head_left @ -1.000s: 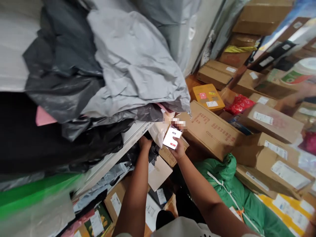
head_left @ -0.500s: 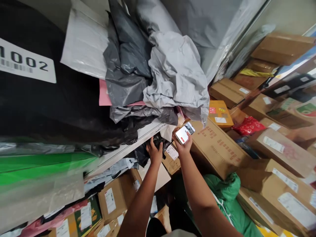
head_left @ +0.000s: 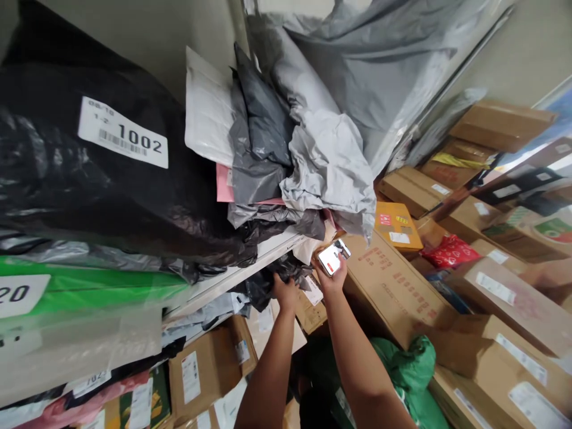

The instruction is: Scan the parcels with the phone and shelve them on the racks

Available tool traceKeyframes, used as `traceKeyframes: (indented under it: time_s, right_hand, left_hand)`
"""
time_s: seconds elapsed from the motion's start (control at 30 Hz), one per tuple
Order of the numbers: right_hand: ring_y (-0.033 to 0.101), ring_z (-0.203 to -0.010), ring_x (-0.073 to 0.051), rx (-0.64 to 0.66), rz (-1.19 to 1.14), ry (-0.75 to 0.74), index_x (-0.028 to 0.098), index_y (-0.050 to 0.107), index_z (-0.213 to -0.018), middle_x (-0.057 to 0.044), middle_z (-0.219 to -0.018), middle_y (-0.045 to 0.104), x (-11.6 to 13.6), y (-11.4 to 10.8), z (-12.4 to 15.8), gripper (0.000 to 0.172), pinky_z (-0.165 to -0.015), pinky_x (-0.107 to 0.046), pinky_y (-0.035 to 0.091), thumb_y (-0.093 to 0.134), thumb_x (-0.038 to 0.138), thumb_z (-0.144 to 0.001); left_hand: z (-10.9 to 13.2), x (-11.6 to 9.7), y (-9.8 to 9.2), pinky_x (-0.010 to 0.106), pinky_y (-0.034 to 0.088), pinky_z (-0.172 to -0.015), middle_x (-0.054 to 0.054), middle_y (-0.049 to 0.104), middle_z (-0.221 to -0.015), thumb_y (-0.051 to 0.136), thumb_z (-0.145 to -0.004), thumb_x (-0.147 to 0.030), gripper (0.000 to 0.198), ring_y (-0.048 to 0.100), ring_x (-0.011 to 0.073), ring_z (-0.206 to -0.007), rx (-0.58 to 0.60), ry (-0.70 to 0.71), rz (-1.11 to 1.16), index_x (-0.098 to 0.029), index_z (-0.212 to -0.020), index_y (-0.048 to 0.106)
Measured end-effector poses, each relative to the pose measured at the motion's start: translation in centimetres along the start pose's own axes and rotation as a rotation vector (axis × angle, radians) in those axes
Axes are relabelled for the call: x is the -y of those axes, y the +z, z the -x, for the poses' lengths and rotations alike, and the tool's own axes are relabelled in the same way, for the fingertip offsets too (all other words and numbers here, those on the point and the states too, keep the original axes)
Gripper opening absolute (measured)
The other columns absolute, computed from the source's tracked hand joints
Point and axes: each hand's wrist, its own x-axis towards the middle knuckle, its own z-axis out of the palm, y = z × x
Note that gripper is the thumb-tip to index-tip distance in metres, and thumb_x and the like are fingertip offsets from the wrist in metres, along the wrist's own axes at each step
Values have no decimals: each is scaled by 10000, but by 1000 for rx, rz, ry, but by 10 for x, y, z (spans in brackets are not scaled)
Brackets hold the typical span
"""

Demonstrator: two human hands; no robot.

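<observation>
My right hand (head_left: 331, 278) holds a phone (head_left: 333, 257) with a lit white screen, raised in front of a pile of grey and black plastic mailer bags (head_left: 308, 155) on a white shelf (head_left: 236, 271). My left hand (head_left: 285, 290) reaches under that shelf, its fingers closed on a crumpled black plastic parcel (head_left: 268, 280). A small cardboard box with a white label (head_left: 313, 298) lies just below both hands.
A large black bag labelled 1002 (head_left: 111, 173) and a green bag (head_left: 89, 286) fill the shelf on the left. Cardboard boxes (head_left: 393, 286) are stacked to the right, with a green sack (head_left: 406, 369) by my right forearm. More labelled boxes (head_left: 201, 369) stand under the shelf.
The view has swung left and up, showing more of the shelf and the 1002 label. My left hand has pushed further under the shelf onto the black parcel. The phone stays raised.
</observation>
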Motion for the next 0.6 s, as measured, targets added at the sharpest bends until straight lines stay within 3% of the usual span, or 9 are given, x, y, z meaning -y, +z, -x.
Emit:
traceKeyframes:
  time_s: [0.13, 0.27, 0.4, 0.5, 0.6]
  right_hand:
    - [690, -921, -239, -46, 16, 1, 273, 645, -923, 30, -890, 754, 2, -1, 0, 227, -957, -572, 499, 649, 352, -710]
    - [696, -872, -244, -94, 36, 22, 238, 643, -907, 3, -851, 747, 1, -2, 6, 206, -894, -532, 533, 657, 359, -740]
    - [691, -857, -225, -106, 11, 11, 187, 655, -979, -35, -902, 728, 5, 2, 5, 279, -840, -466, 547, 646, 430, -844]
    - [682, -832, -215, -108, -16, -1, 175, 654, -1034, -41, -905, 712, 9, 8, -3, 329, -808, -450, 553, 612, 474, -905]
    - [676, -849, -204, -110, -45, -25, 158, 642, -1067, -53, -962, 696, 11, 17, -11, 346, -803, -422, 559, 580, 477, -949]
  left_hand:
    - [-32, -18, -38, 445, 512, -974, 227, 597, -1324, 532, -918, -274, 460, 616, 324, -1184, -124, 30, -45, -112, -1348, 515]
    - [-32, -16, -62, 513, 451, -1032, 268, 638, -1229, 716, -762, -233, 508, 607, 375, -1185, -127, 63, -130, -58, -1221, 590]
    - [-26, -31, -62, 510, 324, -1150, 286, 485, -1423, 730, -735, -307, 756, 452, 364, -1359, -225, 259, -174, -40, -1386, 454]
    - [-37, -53, -55, 448, 290, -1186, 196, 546, -1402, 627, -812, -301, 537, 406, 314, -1402, -206, 443, -199, -102, -1309, 581]
    - [-37, -60, -45, 494, 340, -1153, 208, 620, -1287, 554, -804, -184, 406, 484, 348, -1334, -152, 541, -218, -103, -1182, 677]
